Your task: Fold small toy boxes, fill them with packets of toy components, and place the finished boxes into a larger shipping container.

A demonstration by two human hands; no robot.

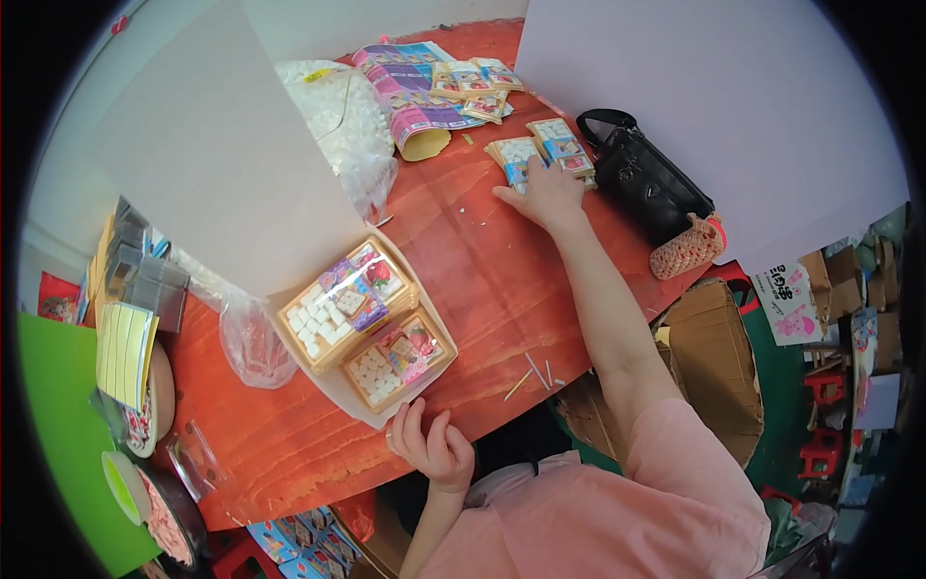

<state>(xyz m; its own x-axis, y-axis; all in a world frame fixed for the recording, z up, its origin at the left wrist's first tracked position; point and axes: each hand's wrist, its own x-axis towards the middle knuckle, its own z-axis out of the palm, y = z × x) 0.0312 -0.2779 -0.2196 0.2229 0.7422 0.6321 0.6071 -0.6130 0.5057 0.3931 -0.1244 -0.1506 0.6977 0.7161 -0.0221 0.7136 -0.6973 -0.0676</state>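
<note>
Two packs on red table (482, 280)

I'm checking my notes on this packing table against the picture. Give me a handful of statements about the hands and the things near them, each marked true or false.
1. The right hand rests on a stack of small card packs far across the red wooden table. True.
2. The left hand grips a pair of scissors. False: it holds nothing visible and rests, fingers curled, at the near table edge.
3. Two shallow boxes of white pieces lie just beyond the left hand. True.
4. The black handbag sits on the floor. False: it sits on the table, to the right of the right hand.
</note>
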